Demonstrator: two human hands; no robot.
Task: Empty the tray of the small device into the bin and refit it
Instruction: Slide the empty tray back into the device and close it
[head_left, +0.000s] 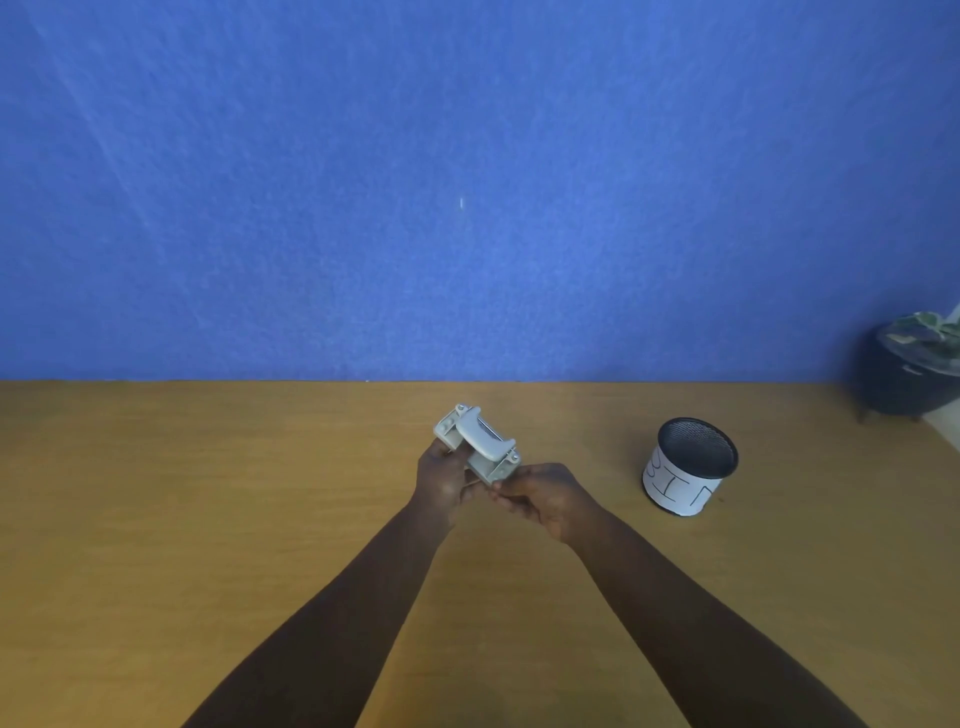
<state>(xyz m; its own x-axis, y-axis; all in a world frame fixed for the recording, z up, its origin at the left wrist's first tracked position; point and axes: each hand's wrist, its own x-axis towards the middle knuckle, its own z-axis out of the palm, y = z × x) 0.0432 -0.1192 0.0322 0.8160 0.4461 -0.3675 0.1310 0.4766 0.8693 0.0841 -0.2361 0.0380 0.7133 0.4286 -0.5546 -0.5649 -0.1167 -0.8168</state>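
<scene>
Holding a small device (477, 446) in the air just above a wooden desk (208, 493), a person stands with both bare forearms reaching forward from the near edge of the view. The device is pale grey or off-white, looks like a two-hole paper punch, and is tilted, its curved lever handle facing up and towards the far wall. A flat base with small round fittings at its corners shows beneath the handle. Whether its tray is on or off cannot be told from here.

The left hand (441, 480) has its grip clamped on the device from the left and underneath, fingers wrapped around the base. The right hand (545, 496) is closed at the device's lower right corner, fingertips pinching at its underside edge; what exactly they hold is too small to tell.

One bin (688, 465) stands on the desk to the right, well apart from the hands. It is a black mesh cylinder, open at the top, wrapped in white paper with "BIN" handwritten on it.

One dark pot (904, 376) with a green-leaved plant sits at the far right edge. A blue wall (467, 182) rises behind the desk.

Counted: one device, one bin, one potted plant, two hands.
</scene>
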